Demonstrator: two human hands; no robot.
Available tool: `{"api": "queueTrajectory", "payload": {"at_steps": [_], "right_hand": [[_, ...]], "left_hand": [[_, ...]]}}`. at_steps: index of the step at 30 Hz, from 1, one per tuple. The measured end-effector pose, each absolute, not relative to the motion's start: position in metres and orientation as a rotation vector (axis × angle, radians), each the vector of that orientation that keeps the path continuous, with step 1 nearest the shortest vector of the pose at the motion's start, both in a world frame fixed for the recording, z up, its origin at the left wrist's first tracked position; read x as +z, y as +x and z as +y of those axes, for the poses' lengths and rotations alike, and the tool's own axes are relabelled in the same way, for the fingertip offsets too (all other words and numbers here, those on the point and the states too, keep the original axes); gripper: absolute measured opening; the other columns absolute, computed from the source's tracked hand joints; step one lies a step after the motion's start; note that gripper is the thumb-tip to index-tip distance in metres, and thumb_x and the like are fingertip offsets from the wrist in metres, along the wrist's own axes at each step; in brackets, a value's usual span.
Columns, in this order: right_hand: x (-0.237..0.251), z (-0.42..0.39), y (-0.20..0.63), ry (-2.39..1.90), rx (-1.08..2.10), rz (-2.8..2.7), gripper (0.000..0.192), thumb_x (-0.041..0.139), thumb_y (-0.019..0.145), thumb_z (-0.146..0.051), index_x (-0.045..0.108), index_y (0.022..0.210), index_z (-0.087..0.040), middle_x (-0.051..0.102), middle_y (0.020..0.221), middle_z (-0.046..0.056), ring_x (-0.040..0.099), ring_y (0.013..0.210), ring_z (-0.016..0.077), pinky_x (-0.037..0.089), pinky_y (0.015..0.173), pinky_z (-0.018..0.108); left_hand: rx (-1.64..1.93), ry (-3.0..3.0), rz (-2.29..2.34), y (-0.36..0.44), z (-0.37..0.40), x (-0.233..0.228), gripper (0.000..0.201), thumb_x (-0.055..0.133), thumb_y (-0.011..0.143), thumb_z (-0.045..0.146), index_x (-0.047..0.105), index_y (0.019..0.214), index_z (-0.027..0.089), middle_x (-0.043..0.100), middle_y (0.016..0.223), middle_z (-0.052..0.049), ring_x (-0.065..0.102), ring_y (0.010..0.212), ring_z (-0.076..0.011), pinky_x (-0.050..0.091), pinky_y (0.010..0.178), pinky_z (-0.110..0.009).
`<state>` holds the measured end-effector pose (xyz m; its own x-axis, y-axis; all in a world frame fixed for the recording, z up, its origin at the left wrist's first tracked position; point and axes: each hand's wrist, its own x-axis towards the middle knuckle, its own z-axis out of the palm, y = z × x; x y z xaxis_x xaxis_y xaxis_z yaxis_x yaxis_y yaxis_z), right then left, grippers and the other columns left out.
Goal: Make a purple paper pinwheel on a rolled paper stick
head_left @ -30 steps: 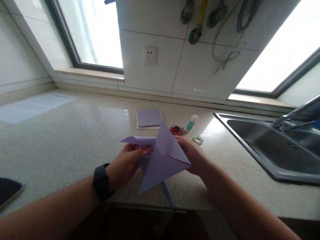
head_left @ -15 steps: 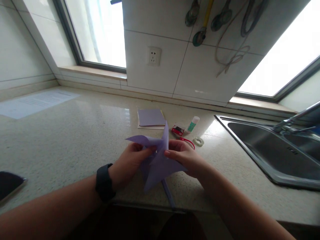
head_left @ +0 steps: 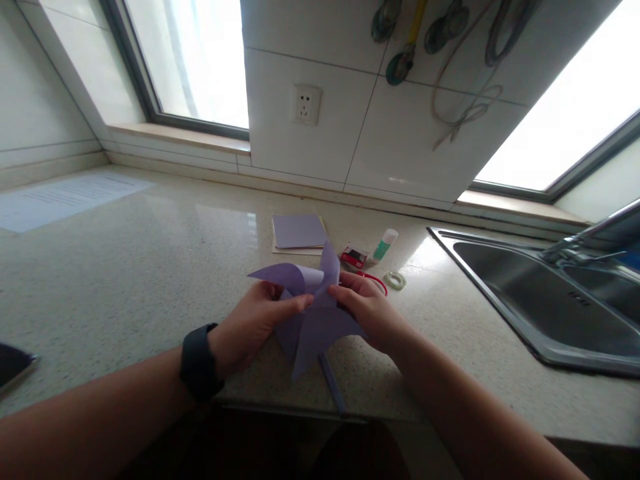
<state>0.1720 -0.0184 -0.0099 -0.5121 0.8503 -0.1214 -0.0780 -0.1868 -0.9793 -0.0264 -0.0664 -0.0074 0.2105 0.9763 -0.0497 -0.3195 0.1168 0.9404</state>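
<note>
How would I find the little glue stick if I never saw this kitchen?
Start at the steel sink on the right of the counter, then look just left of its near corner. The glue stick lies there beside a small red box; it alone has a green body and white cap.

Daylight blows out the far windows [head_left: 190, 60], throwing glare across the countertop [head_left: 150, 267], while the near foreground falls dim and edges bow.

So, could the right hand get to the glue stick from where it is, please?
Probably yes. The glue stick lies just beyond the right hand on the counter, with only the flat red scissors between. But that hand is holding the paper pinwheel, so it would have to let go first.
</note>
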Motion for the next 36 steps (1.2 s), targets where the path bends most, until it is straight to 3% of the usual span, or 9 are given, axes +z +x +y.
{"api": "queueTrajectory", "payload": {"at_steps": [5,10,16,30,36], "right_hand": [[-0.003,-0.023,0.169,-0.862,1.782,-1.441,0.04,0.08,0.08,-0.039,0.07,0.114,-0.02,0.076,0.101,0.007,0.068,0.073,0.0138,0.051,0.063,0.023],[0.0,-0.025,0.163,-0.972,1.714,-1.494,0.044,0.089,0.068,-0.038,0.071,0.105,-0.02,0.077,0.099,0.007,0.071,0.078,0.0187,0.056,0.07,0.031],[-0.007,-0.021,0.164,-1.058,1.649,-1.461,0.039,0.088,0.069,-0.038,0.071,0.099,-0.02,0.077,0.092,0.006,0.069,0.071,0.0179,0.056,0.066,0.031],[-0.012,-0.02,0.167,-1.075,1.712,-1.443,0.038,0.089,0.069,-0.042,0.076,0.093,-0.016,0.078,0.088,0.008,0.07,0.068,0.0169,0.055,0.065,0.029],[-0.012,-0.022,0.168,-1.034,1.756,-1.401,0.035,0.089,0.069,-0.039,0.077,0.094,-0.018,0.079,0.09,0.007,0.071,0.071,0.0171,0.056,0.069,0.03]], "left_hand": [[1.156,0.979,0.931,-0.027,-0.066,-0.01,0.039,0.083,0.08,0.033,0.074,0.114,0.017,0.078,0.11,-0.011,0.072,0.101,-0.0257,0.054,0.087,-0.033],[1.148,1.0,0.936,-0.026,-0.068,-0.01,0.039,0.083,0.08,0.034,0.075,0.114,0.017,0.079,0.107,-0.011,0.073,0.095,-0.0259,0.056,0.087,-0.036],[1.173,1.024,0.919,-0.025,-0.067,-0.009,0.041,0.082,0.079,0.029,0.074,0.118,0.019,0.078,0.112,-0.01,0.072,0.1,-0.0259,0.055,0.09,-0.035],[1.179,1.021,1.003,-0.022,-0.067,-0.01,0.035,0.084,0.075,0.03,0.077,0.108,0.02,0.08,0.099,-0.007,0.072,0.096,-0.026,0.055,0.089,-0.037],[1.199,1.138,1.025,-0.023,-0.066,-0.007,0.039,0.084,0.077,0.03,0.076,0.114,0.022,0.079,0.106,-0.006,0.072,0.101,-0.0271,0.055,0.091,-0.038]]}}
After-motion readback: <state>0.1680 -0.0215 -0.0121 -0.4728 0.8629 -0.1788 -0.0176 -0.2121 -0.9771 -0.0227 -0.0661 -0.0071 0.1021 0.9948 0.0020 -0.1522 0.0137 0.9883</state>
